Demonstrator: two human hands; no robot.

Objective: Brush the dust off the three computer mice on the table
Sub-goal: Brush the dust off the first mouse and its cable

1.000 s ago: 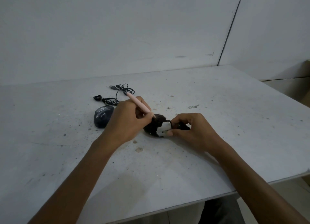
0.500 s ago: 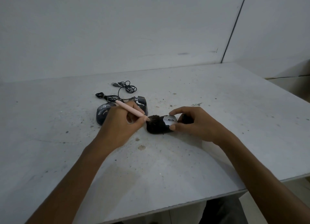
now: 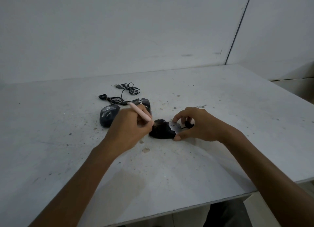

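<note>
Where the left hand's (image 3: 129, 129) brush (image 3: 141, 113) presses, the right hand (image 3: 200, 124) pinches the mouse (image 3: 175, 127).

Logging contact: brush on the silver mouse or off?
On. The brush bristles cover the rear of the mouse; left hand grips the pink handle, right hand pinches the mouse's sides.

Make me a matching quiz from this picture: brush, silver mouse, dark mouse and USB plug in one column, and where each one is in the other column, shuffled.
Column one
1. brush
2. silver mouse
3. dark mouse
4. USB plug

Column two
A. lies on the table, left of the left hand
B. farthest back, at a cable's end
C. gripped in the left hand
D. held between the right hand's thumb and fingers

Pairs: 1-C, 2-D, 3-A, 4-B
</note>
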